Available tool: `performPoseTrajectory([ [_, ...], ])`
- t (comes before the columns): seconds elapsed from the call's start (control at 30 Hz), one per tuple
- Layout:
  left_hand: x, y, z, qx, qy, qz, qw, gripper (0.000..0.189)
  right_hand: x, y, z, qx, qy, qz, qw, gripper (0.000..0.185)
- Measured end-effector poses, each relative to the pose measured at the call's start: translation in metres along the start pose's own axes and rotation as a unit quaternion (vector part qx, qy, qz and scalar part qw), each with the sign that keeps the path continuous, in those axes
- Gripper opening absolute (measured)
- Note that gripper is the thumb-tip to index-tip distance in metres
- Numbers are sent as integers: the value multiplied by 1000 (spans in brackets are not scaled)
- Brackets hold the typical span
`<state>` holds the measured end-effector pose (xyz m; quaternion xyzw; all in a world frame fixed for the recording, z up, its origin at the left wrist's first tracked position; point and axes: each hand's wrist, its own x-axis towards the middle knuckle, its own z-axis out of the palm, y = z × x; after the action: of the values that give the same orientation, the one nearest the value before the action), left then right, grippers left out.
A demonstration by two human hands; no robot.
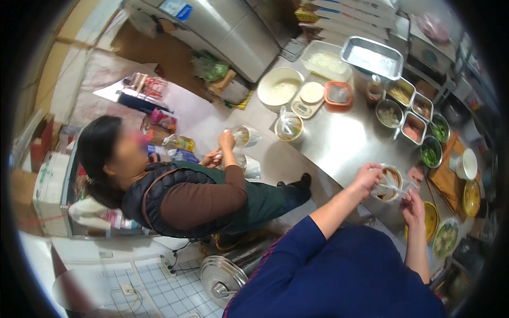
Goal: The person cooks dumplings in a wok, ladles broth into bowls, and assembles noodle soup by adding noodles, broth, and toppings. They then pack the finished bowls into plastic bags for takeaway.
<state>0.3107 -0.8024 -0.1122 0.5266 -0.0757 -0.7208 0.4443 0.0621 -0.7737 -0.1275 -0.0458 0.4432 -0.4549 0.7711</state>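
Note:
A round takeaway bowl (391, 194) with brown contents stands at the front edge of the steel table (336, 139), wrapped in a clear plastic bag (386, 182). My left hand (369, 178) grips the bag at the bowl's left side, its fingertips over the rim. On the right, my right hand (412, 207) pinches a gathered end of the same bag, pulled out from the bowl. Part of the bowl is hidden by the crumpled plastic. Another bagged bowl (288, 128), its bag knotted on top, sits at the table's left edge.
At my left a co-worker (195, 190) holds bagged bowls. Toward the back are a white tub (280, 89), a kitchen scale (307, 104) and a metal tray (372, 58). Steel containers of ingredients (413, 127) line the right, near a cutting board (443, 175). A lidded steel pot (224, 280) stands behind.

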Motion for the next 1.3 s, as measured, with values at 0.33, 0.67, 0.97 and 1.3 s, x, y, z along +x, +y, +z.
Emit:
performPoseTrajectory([
  [0.33,-105,67,26,184,-200,130,954,35,-83,1,137,-304,-20,-206,930,48],
  [0.67,-90,113,-6,273,-199,202,919,26,-74,31,237,-561,42,-334,756,35],
  [0.97,-39,158,-43,134,-164,146,966,34,-75,72,219,-640,-62,-488,589,49],
  [1.3,-26,184,-35,608,-58,326,721,46,-139,87,-81,-128,555,-113,814,51],
])
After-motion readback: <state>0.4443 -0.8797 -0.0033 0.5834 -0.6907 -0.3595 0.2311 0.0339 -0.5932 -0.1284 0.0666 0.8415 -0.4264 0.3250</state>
